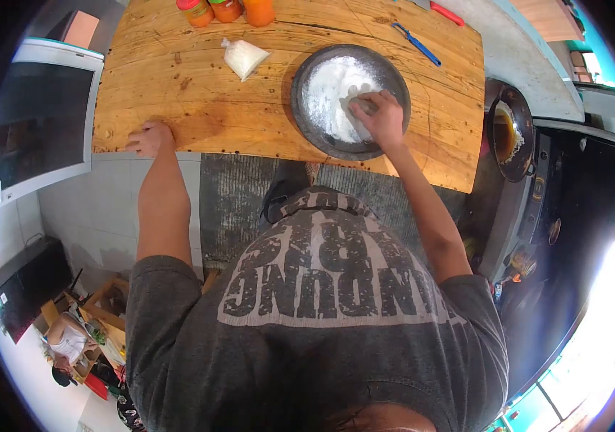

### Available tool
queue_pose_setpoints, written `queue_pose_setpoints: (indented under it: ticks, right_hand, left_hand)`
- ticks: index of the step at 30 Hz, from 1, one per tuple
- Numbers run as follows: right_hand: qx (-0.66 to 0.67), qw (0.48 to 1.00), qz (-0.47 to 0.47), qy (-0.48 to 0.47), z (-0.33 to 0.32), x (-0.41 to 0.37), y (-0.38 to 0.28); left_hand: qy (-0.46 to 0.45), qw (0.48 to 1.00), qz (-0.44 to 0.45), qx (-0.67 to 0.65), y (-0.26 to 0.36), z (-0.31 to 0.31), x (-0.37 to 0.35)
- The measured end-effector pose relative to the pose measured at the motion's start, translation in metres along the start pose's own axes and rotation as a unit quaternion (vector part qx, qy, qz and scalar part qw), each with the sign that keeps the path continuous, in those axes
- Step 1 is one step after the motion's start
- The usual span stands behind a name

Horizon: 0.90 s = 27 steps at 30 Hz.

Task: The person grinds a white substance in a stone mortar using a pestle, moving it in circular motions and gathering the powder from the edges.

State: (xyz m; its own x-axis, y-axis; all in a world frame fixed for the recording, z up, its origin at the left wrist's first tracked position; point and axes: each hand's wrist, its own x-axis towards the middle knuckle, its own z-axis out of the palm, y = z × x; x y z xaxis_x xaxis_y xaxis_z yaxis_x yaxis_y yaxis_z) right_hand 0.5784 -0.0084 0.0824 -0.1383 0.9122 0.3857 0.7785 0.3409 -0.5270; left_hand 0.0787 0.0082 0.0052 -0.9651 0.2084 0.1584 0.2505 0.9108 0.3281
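Note:
A round dark stone mortar dish (300, 108) stands on the wooden table, with white powder (332, 83) spread over its inside. My right hand (381, 117) reaches into the dish from the right, thumb and fingers curled together at the powder. What lies between those fingertips is hidden or too small to name. Over at the table's near left edge, my left hand (152, 138) rests on the wood with its fingers loosely bent and apart, holding nothing. A knotted clear plastic bag (245, 59) of white contents lies beyond, between the two hands.
Several orange jars (227, 10) stand at the table's far edge. A blue-handled peeler (417, 45) and a red-handled tool (448, 13) lie far right. To the right, a dark wok (512, 140) holds brownish liquid by the stove (559, 187). Another person (70, 342) is at lower left.

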Motion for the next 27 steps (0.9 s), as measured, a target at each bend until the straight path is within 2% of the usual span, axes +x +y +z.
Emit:
queue_pose_setpoints:
  ticks: [1, 2, 5, 6, 8, 9, 13, 14, 17, 21, 25, 27]
  right_hand:
    - [0.019, 1.000, 0.008, -0.012, -0.004, 0.005, 0.002]
    - [0.037, 0.996, 0.066, -0.051, -0.014, -0.005, -0.002]
    - [0.051, 0.995, 0.063, -0.051, -0.023, -0.040, -0.029]
    - [0.017, 0.999, -0.016, -0.027, -0.020, -0.040, -0.040]
    - [0.018, 0.999, -0.035, -0.010, -0.001, -0.031, -0.044]
    - [0.021, 0.999, -0.049, -0.001, 0.008, -0.021, -0.042]
    - [0.011, 0.999, 0.009, -0.032, 0.011, 0.013, -0.037]
    - [0.053, 0.997, 0.024, -0.041, 0.014, 0.010, -0.024]
    - [0.113, 0.978, 0.158, -0.075, -0.004, -0.019, -0.036]
    - [0.015, 0.999, -0.027, -0.008, 0.012, -0.030, -0.052]
    - [-0.021, 1.000, -0.002, -0.005, 0.025, 0.016, -0.035]
    - [0.008, 0.997, 0.032, -0.075, 0.015, 0.030, -0.031]
  left_hand:
    - [0.006, 1.000, 0.000, 0.001, -0.004, 0.008, 0.004]
    - [0.014, 1.000, -0.003, 0.004, -0.009, 0.016, 0.009]
    - [0.005, 1.000, -0.009, 0.000, -0.004, 0.006, 0.003]
    - [-0.014, 1.000, -0.018, -0.011, -0.003, 0.000, 0.000]
    - [-0.048, 0.997, -0.038, -0.042, 0.004, -0.011, -0.003]
    - [-0.036, 0.998, -0.030, -0.034, 0.002, -0.008, -0.003]
    - [-0.011, 1.000, -0.011, -0.022, 0.000, -0.004, -0.003]
    - [-0.011, 0.999, -0.017, -0.026, 0.001, -0.006, -0.004]
    - [0.040, 0.999, 0.031, -0.001, -0.018, 0.028, 0.014]
    - [-0.014, 0.999, -0.017, -0.028, 0.000, -0.002, -0.005]
    - [-0.015, 0.999, -0.017, -0.026, 0.000, -0.009, -0.007]
    - [-0.008, 0.999, -0.011, -0.031, 0.003, -0.014, -0.005]
